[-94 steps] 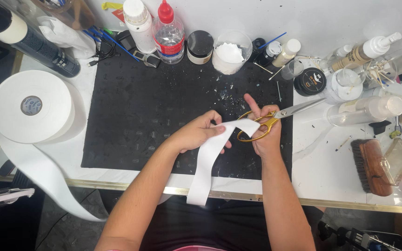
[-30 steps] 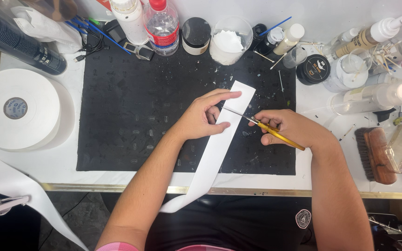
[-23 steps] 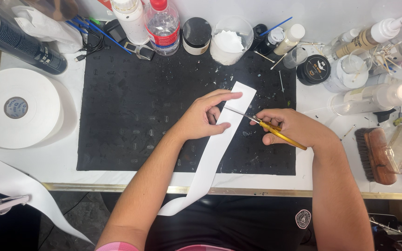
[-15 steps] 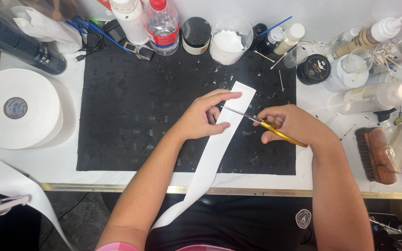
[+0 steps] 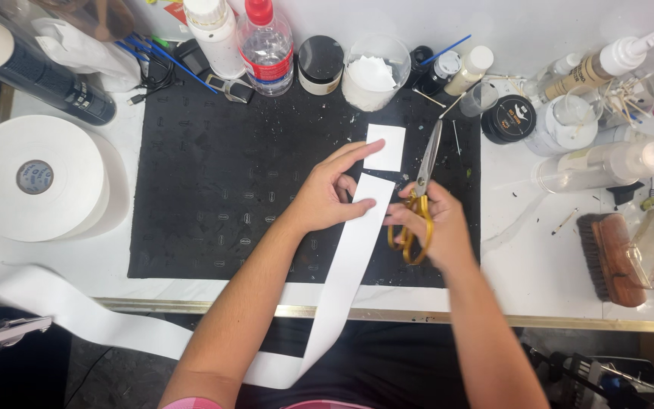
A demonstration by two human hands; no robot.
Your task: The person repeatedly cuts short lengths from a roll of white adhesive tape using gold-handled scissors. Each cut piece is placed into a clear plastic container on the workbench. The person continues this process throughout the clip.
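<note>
Right hand (image 5: pixel 437 227) grips scissors (image 5: pixel 420 189), handles half hidden; left hand (image 5: pixel 334 193) pins strip (image 5: pixel 350 257).

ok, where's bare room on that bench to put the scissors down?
Bare black mat between the white tape roll and the left hand. Also bare white tabletop between the right hand and the wooden brush. The back row of bottles and jars is crowded.

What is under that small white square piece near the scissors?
The small white square piece lies flat on the black mat, which covers the white table. The mat's surface directly beneath the piece is covered, so any marks or scraps there cannot be seen.
</note>
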